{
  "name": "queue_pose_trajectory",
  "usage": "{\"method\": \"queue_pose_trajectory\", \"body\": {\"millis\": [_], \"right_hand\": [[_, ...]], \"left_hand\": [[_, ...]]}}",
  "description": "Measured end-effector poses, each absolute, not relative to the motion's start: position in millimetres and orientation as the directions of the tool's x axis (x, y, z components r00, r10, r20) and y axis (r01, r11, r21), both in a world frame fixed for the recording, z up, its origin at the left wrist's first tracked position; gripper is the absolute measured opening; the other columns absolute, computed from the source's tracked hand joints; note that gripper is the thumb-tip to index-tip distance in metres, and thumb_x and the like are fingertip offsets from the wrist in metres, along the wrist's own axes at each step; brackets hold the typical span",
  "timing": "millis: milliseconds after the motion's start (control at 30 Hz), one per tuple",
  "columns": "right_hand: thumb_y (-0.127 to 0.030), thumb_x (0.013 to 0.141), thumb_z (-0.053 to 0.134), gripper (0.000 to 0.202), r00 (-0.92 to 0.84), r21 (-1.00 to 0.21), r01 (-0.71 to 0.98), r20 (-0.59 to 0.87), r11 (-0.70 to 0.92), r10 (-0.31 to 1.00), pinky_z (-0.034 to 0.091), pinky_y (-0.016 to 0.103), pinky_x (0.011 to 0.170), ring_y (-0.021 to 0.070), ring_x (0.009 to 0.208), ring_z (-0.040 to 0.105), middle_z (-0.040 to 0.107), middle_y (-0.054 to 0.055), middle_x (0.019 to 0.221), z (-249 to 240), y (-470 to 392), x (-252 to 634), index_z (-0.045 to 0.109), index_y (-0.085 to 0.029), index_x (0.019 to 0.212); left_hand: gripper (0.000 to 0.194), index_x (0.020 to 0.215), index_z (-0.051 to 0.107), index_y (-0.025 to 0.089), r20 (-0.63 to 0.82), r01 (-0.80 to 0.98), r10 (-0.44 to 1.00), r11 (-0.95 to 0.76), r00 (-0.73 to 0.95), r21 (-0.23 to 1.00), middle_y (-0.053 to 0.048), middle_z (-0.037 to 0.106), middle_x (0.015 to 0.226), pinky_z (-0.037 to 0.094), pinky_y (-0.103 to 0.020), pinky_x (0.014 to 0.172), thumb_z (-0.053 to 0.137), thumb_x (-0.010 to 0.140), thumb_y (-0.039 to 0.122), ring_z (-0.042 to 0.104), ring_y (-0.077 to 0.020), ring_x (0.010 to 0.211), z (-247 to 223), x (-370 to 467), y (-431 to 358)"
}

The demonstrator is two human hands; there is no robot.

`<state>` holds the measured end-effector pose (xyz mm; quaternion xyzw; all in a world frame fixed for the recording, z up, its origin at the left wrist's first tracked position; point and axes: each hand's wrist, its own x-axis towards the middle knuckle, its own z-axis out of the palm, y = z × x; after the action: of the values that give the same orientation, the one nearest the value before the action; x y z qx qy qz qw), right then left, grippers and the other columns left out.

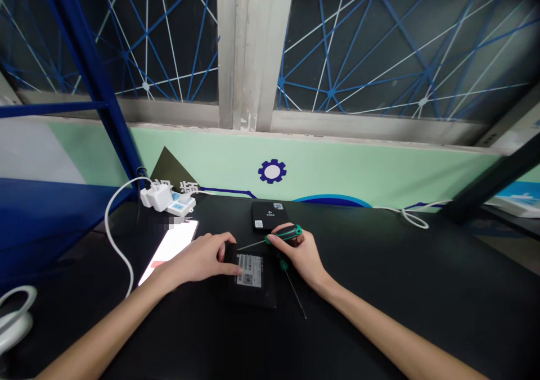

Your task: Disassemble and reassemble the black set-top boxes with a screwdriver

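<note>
A flat black device (248,297) with a white printed label (254,277) lies on the black table. My left hand (205,257) grips its left side, thumb over the label's edge and fingers at the far left corner. In my right hand (307,257) is a green-and-black screwdriver (290,233), held nearly level. Its thin shaft points left, with the tip at the device's far left corner; whether it sits in a screw is too small to tell. A second screwdriver (295,294) lies under my right hand, its handle partly hidden and its shaft pointing toward me.
Behind the device lies another flat black case (268,217) with a small white sticker. To the left are a lit phone (171,250), a power strip (182,204) with a white plug (156,198), and a looping white cable (110,222). A low green wall panel (337,166) borders the back.
</note>
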<state>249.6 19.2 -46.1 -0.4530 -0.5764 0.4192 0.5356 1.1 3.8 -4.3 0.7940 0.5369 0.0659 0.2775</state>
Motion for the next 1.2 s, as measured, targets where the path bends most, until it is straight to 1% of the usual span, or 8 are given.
{"method": "queue_pose_trajectory", "body": {"millis": [133, 300, 433, 533, 667, 900, 1033, 1200], "right_hand": [[-0.047, 0.063, 0.088, 0.038, 0.008, -0.977, 0.023, 0.212, 0.212, 0.977, 0.044, 0.028, 0.059, 0.0162, 0.061, 0.057, 0.064, 0.0, 0.066, -46, 19, 251, 0.068, -0.017, 0.074], [-0.046, 0.065, 0.087, 0.036, 0.069, -0.976, -0.122, 0.171, 0.178, 0.983, 0.044, 0.027, 0.059, 0.015, 0.061, 0.056, 0.063, -0.001, 0.066, -47, 22, 256, 0.067, -0.018, 0.076], [-0.043, 0.064, 0.088, 0.036, 0.109, -0.969, -0.186, 0.146, 0.164, 0.983, 0.043, 0.026, 0.06, 0.0147, 0.061, 0.055, 0.062, -0.001, 0.065, -46, 25, 259, 0.066, -0.017, 0.075], [-0.041, 0.064, 0.088, 0.034, 0.126, -0.968, -0.184, 0.15, 0.172, 0.981, 0.041, 0.026, 0.06, 0.0141, 0.06, 0.052, 0.059, -0.002, 0.063, -46, 26, 261, 0.066, -0.017, 0.075], [-0.04, 0.064, 0.087, 0.034, 0.141, -0.965, -0.189, 0.157, 0.182, 0.977, 0.04, 0.026, 0.059, 0.0133, 0.059, 0.048, 0.056, -0.003, 0.061, -46, 27, 262, 0.064, -0.018, 0.073], [-0.04, 0.065, 0.086, 0.034, 0.103, -0.97, -0.182, 0.145, 0.162, 0.984, 0.036, 0.025, 0.057, 0.012, 0.057, 0.046, 0.054, -0.004, 0.06, -44, 24, 260, 0.062, -0.018, 0.072], [-0.041, 0.065, 0.087, 0.035, 0.101, -0.969, -0.182, 0.153, 0.169, 0.983, 0.037, 0.026, 0.058, 0.0125, 0.058, 0.047, 0.055, -0.004, 0.061, -45, 25, 261, 0.062, -0.018, 0.074], [-0.041, 0.067, 0.085, 0.033, 0.107, -0.97, -0.149, 0.177, 0.191, 0.978, 0.039, 0.026, 0.06, 0.0134, 0.06, 0.048, 0.056, -0.003, 0.063, -47, 28, 263, 0.062, -0.018, 0.072]], "left_hand": [[0.059, 0.121, 0.061, 0.026, -0.149, 0.799, 0.899, -0.278, 0.412, 0.533, 0.001, 0.064, 0.077, 0.038, -0.028, 0.066, 0.062, 0.08, 0.068, 0.059, -0.0237, 0.083, -6, 0, 0], [0.05, 0.118, 0.063, 0.026, -0.104, 0.795, 0.919, -0.269, 0.381, 0.543, 0.001, 0.062, 0.072, 0.038, -0.028, 0.064, 0.053, 0.088, 0.064, 0.058, -0.0234, 0.082, -12, 0, -2], [0.048, 0.118, 0.063, 0.025, -0.093, 0.787, 0.919, -0.272, 0.383, 0.553, 0.003, 0.06, 0.07, 0.038, -0.027, 0.062, 0.053, 0.089, 0.062, 0.058, -0.0199, 0.072, -16, 1, 0], [0.049, 0.12, 0.062, 0.025, -0.098, 0.785, 0.918, -0.269, 0.384, 0.557, 0.004, 0.06, 0.069, 0.035, -0.026, 0.058, 0.052, 0.089, 0.062, 0.057, -0.0184, 0.067, -18, 2, 0], [0.048, 0.117, 0.063, 0.025, -0.08, 0.798, 0.928, -0.266, 0.364, 0.54, 0.004, 0.059, 0.067, 0.034, -0.026, 0.055, 0.051, 0.09, 0.063, 0.056, -0.0187, 0.065, -19, 4, -1], [0.046, 0.11, 0.065, 0.026, -0.011, 0.814, 0.945, -0.275, 0.326, 0.512, 0.003, 0.059, 0.065, 0.035, -0.027, 0.057, 0.049, 0.091, 0.065, 0.059, -0.0201, 0.068, -24, 7, -2], [0.05, 0.109, 0.065, 0.024, 0.013, 0.823, 0.95, -0.276, 0.311, 0.496, 0.003, 0.059, 0.063, 0.034, -0.028, 0.056, 0.047, 0.09, 0.068, 0.059, -0.0193, 0.063, -26, 10, -2], [0.057, 0.104, 0.063, 0.023, 0.042, 0.85, 0.959, -0.267, 0.279, 0.453, 0.002, 0.059, 0.064, 0.032, -0.028, 0.053, 0.047, 0.086, 0.075, 0.06, -0.0209, 0.065, -26, 17, -2]]}}
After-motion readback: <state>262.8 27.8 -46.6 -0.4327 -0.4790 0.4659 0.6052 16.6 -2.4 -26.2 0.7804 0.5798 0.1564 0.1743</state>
